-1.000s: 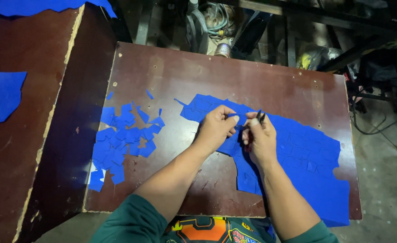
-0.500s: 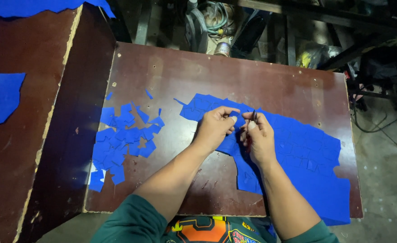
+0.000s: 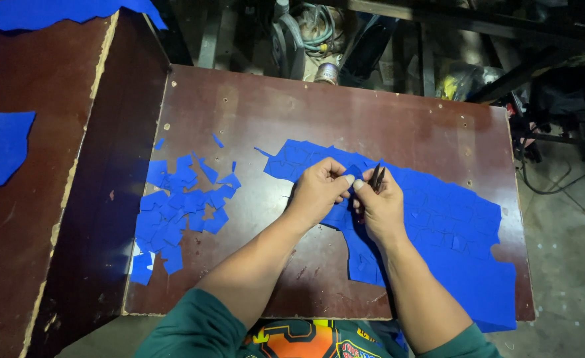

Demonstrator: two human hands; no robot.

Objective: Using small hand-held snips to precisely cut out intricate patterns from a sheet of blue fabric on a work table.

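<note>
A large blue sheet (image 3: 451, 232) with marked-out shapes lies across the right half of a dark brown table (image 3: 345, 113). My left hand (image 3: 319, 189) pinches the sheet's upper edge between thumb and fingers. My right hand (image 3: 380, 202) touches it fingertip to fingertip and holds a small dark tool (image 3: 376, 178), likely small scissors, pointing up over the sheet. A pile of small blue cut pieces (image 3: 176, 212) lies on the table's left part, away from both hands.
A second brown surface (image 3: 34, 219) adjoins on the left, carrying a blue scrap (image 3: 0, 149) and more blue sheet at its far edge (image 3: 60, 10). Cables, a hose and machine parts sit on the floor beyond the table and at right.
Both hands stay at the sheet's upper edge. The fingertips have closed together and the dark tool now stands more upright.
</note>
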